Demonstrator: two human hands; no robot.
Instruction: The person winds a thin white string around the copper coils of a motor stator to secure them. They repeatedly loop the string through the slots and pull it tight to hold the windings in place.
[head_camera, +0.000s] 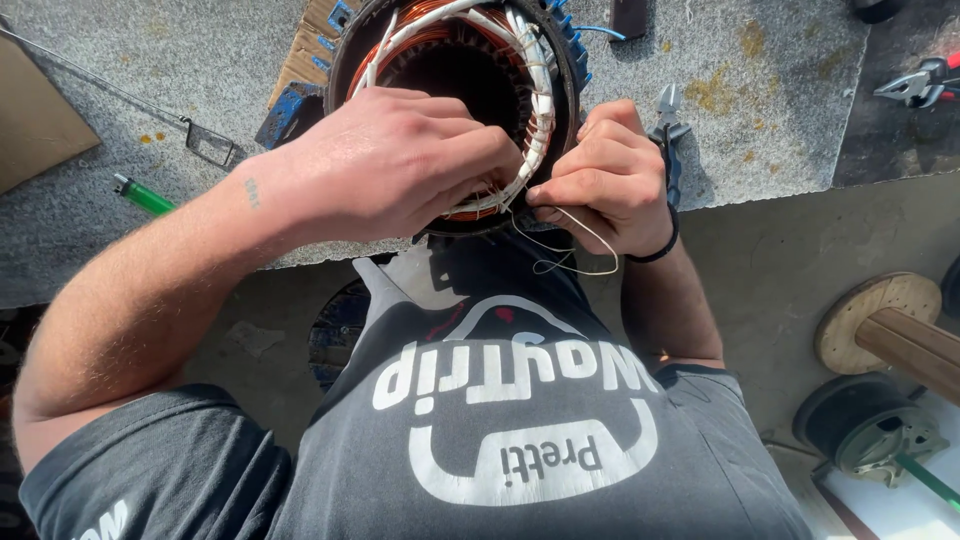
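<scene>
Here the left hand (390, 160) presses the stator (455, 60) coils while the right hand (605, 180) pinches the string (575, 245), which might snag or slacken if tension slips.

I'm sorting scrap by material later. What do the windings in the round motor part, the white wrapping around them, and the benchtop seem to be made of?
The windings look like enamelled copper: glossy reddish-orange strands. The white wrapping seems to be fabric sleeving or cord, matte and soft-looking; I can't tell which. The benchtop looks like rough speckled grey stone or concrete, with yellowish stains. The left hand and right hand pinch a thin pale cord.
</scene>
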